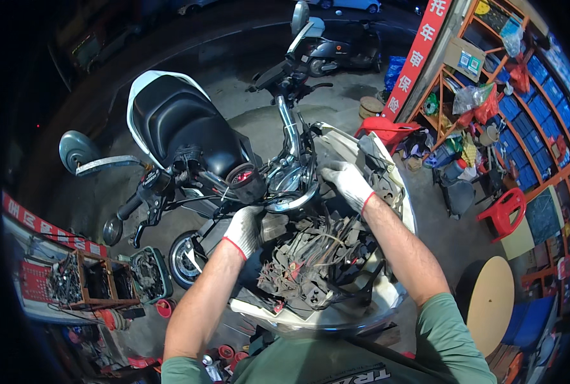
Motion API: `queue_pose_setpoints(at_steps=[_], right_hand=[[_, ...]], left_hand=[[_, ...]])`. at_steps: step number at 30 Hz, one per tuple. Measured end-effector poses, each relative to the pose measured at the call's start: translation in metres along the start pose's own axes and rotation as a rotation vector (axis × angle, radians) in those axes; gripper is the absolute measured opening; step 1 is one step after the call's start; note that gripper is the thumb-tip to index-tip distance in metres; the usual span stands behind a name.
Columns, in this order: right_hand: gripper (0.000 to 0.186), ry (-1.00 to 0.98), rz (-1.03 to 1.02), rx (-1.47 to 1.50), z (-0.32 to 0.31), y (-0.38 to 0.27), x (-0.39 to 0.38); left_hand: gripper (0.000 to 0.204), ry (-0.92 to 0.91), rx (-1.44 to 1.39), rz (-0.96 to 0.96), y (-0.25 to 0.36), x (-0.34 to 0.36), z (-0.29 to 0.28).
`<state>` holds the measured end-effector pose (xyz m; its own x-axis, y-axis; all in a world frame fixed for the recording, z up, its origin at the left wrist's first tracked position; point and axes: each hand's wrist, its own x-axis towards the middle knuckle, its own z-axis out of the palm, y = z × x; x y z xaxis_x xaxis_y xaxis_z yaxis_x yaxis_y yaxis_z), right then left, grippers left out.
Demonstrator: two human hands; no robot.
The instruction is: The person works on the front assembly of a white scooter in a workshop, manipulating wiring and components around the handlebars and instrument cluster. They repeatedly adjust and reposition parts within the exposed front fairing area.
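Observation:
An electric scooter stands before me with its front body opened up. Inside the white body panel a dense tangle of dusty wires is exposed. My left hand, in a white glove with a red cuff, is beside the steering column, its fingers stretched out above the wires. My right hand, gloved alike, reaches between the column and the panel's right side. Its fingers are curled together, and whatever they grip is hidden. A chrome handlebar tube rises beyond both hands, with a round red-centred part left of it.
The scooter's black seat lies beyond, with a mirror sticking out left. Another scooter is parked behind. At right are a red plastic chair, a round tan board and crowded orange shelves. Tool bins stand at left.

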<state>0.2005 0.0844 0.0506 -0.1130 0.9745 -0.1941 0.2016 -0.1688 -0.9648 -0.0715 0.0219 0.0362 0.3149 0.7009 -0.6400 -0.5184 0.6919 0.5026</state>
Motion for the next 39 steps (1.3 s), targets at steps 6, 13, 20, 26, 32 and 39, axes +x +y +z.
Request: queue_pose_setpoints(at_steps=[6,13,20,26,32,39], right_hand=[[0.031,0.015,0.125,0.234,0.015,-0.006,-0.004],[0.017,-0.107,0.123,0.32,0.014,-0.004,-0.022],[0.02,-0.199,0.322,0.895,0.027,0.018,-0.037],[0.011,0.035,0.124,0.744,0.05,0.014,-0.051],[0.009,0.069,-0.031,0.587,0.057,0.03,-0.052],[0.013,0.112,0.025,0.579,0.062,0.019,-0.064]], left_hand=[[0.039,-0.001,-0.097,0.074,-0.008,0.018,-0.005],[0.032,-0.052,-0.096,0.094,-0.005,0.028,-0.019],[0.023,0.078,0.056,0.213,-0.007,0.039,-0.027],[0.023,0.051,0.071,0.189,-0.005,0.042,-0.033],[0.03,0.196,0.675,0.381,-0.005,0.023,-0.031],[0.018,0.267,1.465,1.009,0.009,-0.065,0.069]])
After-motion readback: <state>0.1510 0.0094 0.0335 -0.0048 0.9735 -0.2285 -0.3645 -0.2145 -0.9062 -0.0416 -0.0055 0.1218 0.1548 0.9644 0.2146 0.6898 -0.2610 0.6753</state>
